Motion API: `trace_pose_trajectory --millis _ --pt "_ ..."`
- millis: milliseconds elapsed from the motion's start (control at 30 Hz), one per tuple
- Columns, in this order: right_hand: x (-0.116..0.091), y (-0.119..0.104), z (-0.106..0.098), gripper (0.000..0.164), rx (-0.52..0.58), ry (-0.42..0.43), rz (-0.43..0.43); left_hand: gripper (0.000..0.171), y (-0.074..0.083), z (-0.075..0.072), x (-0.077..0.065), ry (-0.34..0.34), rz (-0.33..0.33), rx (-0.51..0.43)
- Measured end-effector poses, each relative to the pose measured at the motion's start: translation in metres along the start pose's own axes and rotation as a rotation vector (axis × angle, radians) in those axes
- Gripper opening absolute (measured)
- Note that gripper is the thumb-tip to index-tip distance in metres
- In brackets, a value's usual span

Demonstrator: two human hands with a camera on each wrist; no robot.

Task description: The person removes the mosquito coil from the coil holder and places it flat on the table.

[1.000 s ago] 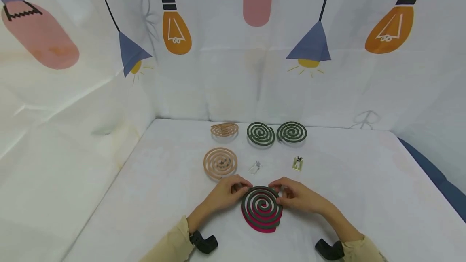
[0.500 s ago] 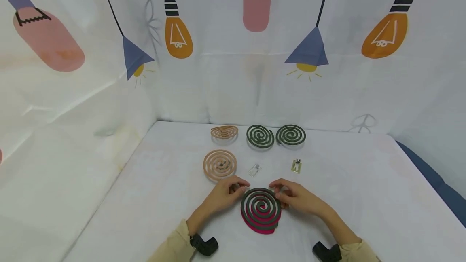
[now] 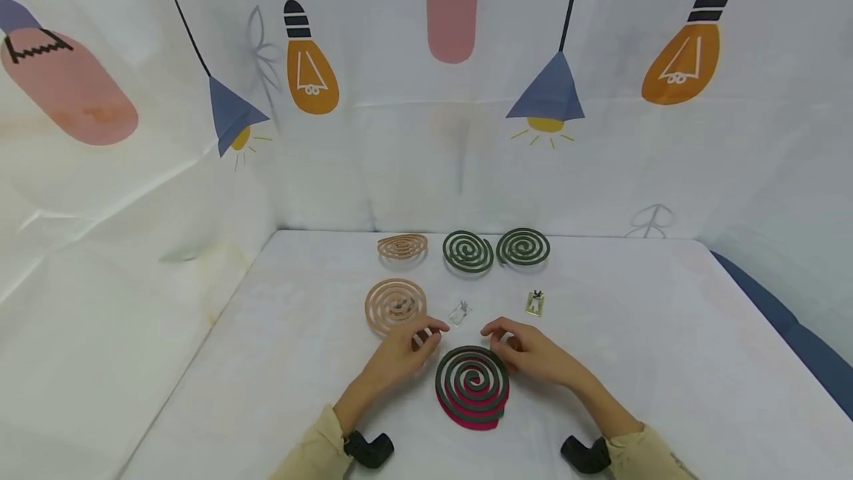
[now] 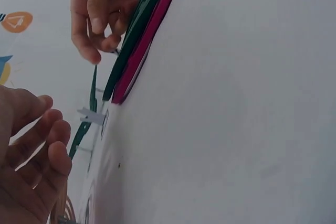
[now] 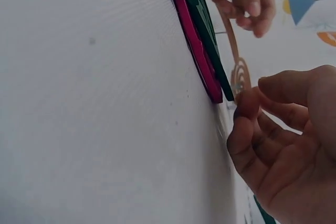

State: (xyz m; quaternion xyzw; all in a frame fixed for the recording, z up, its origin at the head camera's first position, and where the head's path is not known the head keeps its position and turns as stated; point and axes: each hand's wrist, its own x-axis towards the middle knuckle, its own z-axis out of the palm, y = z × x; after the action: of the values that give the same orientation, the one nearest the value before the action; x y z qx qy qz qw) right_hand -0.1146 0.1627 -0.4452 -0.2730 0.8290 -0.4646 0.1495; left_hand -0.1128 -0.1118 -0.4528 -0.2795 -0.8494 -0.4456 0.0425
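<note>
Between left grip (image 3: 396,352) and right grip (image 3: 535,354), both empty, stacked flat coils (image 3: 473,387) end nearward.

Left hand (image 4: 42,153): loosely curled | right hand (image 4: 102,1): beside green coil (image 4: 137,32) | pink coil (image 4: 139,53): against green coil

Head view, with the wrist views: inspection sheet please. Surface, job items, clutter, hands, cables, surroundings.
Surface: white table, tiny dark speck in the left wrist view.
Job items: dark green coil on red coil, offset; red shows along the near edge.
Clutter: nearer tan coil, farther tan coil, left rear green coil, right rear green coil, silver piece, gold-coloured piece.
Hands: left hand and right hand hold nothing, fingers loosely curled; right is close to the stack, contact unclear.
Cables: nothing seen.
Surroundings: white backdrop with printed lamps; dark blue item at right, unidentified.
</note>
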Motion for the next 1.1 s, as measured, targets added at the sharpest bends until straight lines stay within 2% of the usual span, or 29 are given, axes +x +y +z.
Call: trace_pose_trajectory --millis 133,233,367,433,500,567,633,733,900,1100 --pt "0.008 -0.005 0.001 0.023 -0.057 0.046 0.019 0.016 -0.004 -0.013 0.007 0.057 0.023 -0.009" --pt "0.017 -0.009 0.003 0.024 -0.093 0.075 0.000 0.015 -0.011 -0.025 0.013 0.162 0.063 -0.016" --pt "0.026 -0.013 0.006 0.023 -0.107 0.112 -0.054 0.016 -0.025 -0.038 0.018 0.311 0.170 -0.031" --pt "0.031 -0.015 0.010 0.022 -0.105 0.132 -0.068 0.017 -0.031 -0.043 0.018 0.390 0.174 -0.034" --pt "0.037 -0.018 0.014 0.021 -0.096 0.136 -0.084 0.019 -0.037 -0.048 0.014 0.475 0.132 -0.030" --pt "0.046 -0.020 0.020 0.022 -0.084 0.117 -0.084 0.021 -0.042 -0.052 0.009 0.564 0.056 -0.025" --pt "0.052 -0.022 0.026 0.023 -0.068 0.088 -0.076 0.023 -0.047 -0.054 0.003 0.617 -0.022 -0.026" --pt "0.057 -0.024 0.033 0.024 -0.049 0.071 -0.041 0.023 -0.053 -0.053 -0.002 0.627 -0.088 -0.018" --pt "0.058 -0.027 0.034 0.024 -0.036 0.082 -0.037 0.027 -0.060 -0.049 -0.002 0.613 -0.159 -0.022" --pt "0.058 -0.025 0.033 0.026 -0.050 0.069 -0.024 0.030 -0.062 -0.044 -0.002 0.634 -0.251 -0.057"
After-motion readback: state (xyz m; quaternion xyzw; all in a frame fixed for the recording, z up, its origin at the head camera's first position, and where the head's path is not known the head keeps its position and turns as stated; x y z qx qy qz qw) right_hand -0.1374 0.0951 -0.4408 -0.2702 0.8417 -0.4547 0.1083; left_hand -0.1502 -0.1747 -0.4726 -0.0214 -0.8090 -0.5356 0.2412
